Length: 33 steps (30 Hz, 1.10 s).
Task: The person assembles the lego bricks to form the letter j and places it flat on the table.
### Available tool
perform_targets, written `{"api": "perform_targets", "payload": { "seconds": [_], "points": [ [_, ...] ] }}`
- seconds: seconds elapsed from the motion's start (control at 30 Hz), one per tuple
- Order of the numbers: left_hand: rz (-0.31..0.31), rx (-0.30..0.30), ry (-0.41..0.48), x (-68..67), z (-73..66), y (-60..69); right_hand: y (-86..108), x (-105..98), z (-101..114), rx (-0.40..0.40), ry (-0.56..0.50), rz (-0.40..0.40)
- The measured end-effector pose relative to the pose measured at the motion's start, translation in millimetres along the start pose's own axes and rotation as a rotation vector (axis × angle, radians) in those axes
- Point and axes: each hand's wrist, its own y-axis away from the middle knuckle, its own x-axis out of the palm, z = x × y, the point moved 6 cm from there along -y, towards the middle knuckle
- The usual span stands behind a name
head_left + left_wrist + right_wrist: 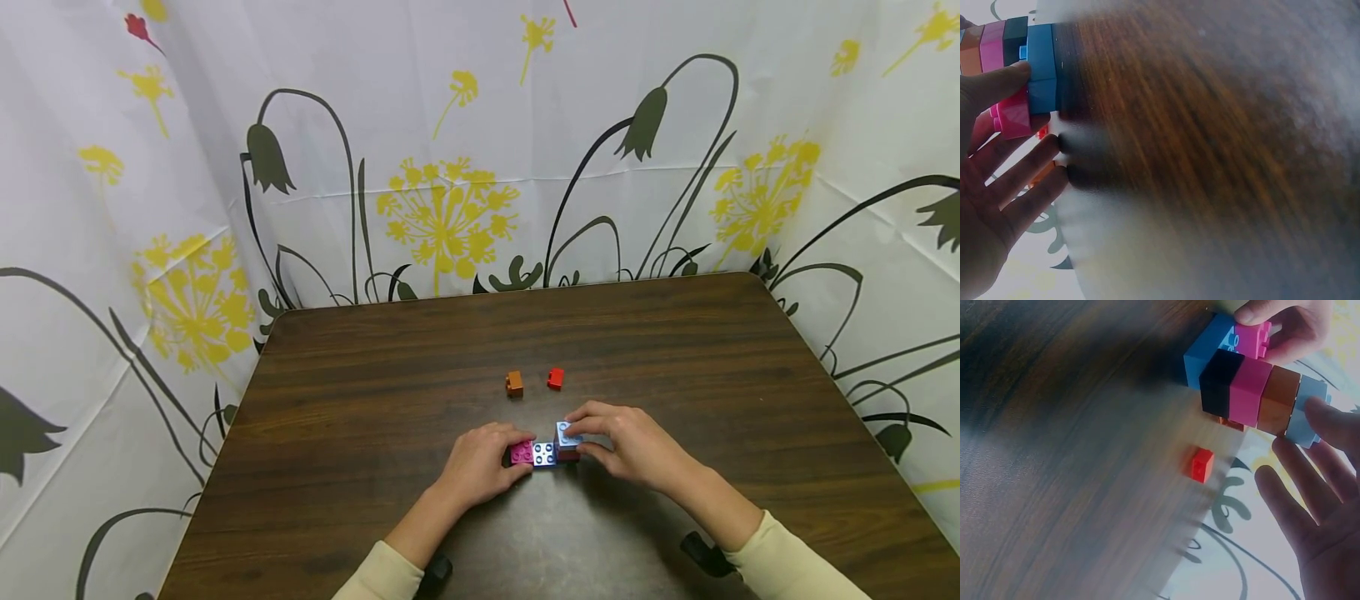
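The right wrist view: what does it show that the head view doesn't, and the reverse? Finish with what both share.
Right wrist only: the black brick, upper pink brick and brown brick as distinct layers beneath the light-blue brick.

Head only: both cream sleeves and the far corners of the table.

Both: right grip on the light-blue brick, left grip on the lower pink brick, red brick lying apart.

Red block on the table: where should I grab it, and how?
Probably pinch the red block by its near and far sides, coming from above: nothing sits on top, and its bumps seem to point sideways, toward the orange block, clear of your fingers.
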Motion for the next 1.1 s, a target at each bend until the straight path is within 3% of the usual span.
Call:
{"api": "perform_targets", "payload": {
  "seconds": [0.37,0.63,0.83,1.1],
  "points": [
    [-0.005,0.0,0.002,-0.5,-0.1,0.2,-0.2,0.3,0.6,-0.008,0.037,0.011],
    [-0.019,0.006,-0.002,-0.5,-0.3,0.4,-4.0,-2.0,-6.3,0.053,-0.103,0.029],
    [-0.016,0.005,0.002,-0.5,-0.2,1.1,-13.4,0.2,-23.4,0.103,-0.205,0.025],
    [-0.013,0.002,-0.004,-1.5,-1.0,1.7,-35.8,12.2,-47.9,0.131,-0.172,0.043]
  ]
}}
